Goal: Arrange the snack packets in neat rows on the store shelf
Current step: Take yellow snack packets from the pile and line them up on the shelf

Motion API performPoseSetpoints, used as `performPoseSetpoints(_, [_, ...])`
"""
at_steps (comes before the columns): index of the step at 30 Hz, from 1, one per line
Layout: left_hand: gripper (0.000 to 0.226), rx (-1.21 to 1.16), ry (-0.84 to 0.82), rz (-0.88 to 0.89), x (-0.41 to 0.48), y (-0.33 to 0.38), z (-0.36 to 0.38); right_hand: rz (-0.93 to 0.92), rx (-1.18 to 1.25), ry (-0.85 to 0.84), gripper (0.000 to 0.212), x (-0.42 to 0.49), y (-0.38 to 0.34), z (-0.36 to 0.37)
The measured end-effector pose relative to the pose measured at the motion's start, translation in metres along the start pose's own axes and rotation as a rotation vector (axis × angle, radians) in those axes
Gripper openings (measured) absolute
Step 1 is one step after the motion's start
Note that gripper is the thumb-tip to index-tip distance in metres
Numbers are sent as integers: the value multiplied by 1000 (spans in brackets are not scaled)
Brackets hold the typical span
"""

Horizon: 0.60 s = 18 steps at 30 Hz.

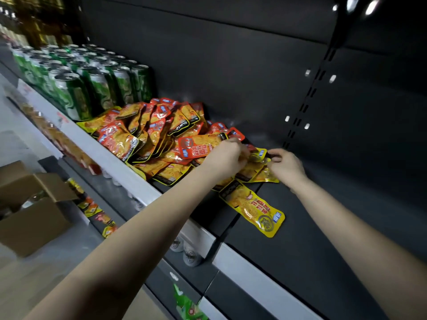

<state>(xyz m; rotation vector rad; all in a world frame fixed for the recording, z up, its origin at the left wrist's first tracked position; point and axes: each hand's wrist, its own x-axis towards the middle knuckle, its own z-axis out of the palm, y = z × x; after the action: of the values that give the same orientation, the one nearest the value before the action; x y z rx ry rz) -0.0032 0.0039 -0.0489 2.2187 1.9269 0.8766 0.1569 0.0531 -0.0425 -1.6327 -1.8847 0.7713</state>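
- Broadly, a dark shelf (323,227) fills most of the view, and the pile (150,137) of red and yellow snack packets lies heaped and untidy on it.
- Green cans (92,88) stand in rows just left of the pile on the same shelf. The nearest ones are right against its edge.
- A cardboard box (34,204) with open flaps sits well below and left of the pile.
- More packets (92,204) lie on a lower shelf, below the pile and to its left.
- Left grip (227,158), a bare hand, is at the pile's right end. Its fingers curl onto one end of a small yellow packet (260,155).
- Right grip (287,166) is just right of the pile. Its thumb and fingers pinch the other end of the same packet, so the two hands are apart with the packet between them.
- That packet sits over other yellow ones at the pile's right edge. I cannot tell whether it is lifted clear of them.
- One loose packet (253,207), yellow, lies flat and slanted on the shelf in front of the pile's right end. Its far end reaches the pile's fringe.
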Motion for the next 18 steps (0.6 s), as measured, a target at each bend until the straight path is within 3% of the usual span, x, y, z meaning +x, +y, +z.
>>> performPoseSetpoints(2, [36, 60, -110, -5, 9, 1, 11, 172, 423, -57, 47, 0, -2, -4])
performPoseSetpoints(4, [45, 83, -128, -30, 15, 2, 17, 271, 680, -138, 46, -2, -4, -6])
performPoseSetpoints(7, [45, 42, -175, -50, 21, 1, 21, 249, 622, -248, 54, -12, 1, -4])
performPoseSetpoints(10, [49, 86, -249, -80, 24, 2, 19, 176, 448, -211, 60, -18, 12, -3])
performPoseSetpoints(15, [60, 160, -304, -127, 25, 18, 15, 83, 626, -176, 66, -28, 18, -10])
performPoseSetpoints(18, [61, 57, -298, -136, 25, 34, 9, 15, 704, -128, 65, -35, 19, -25])
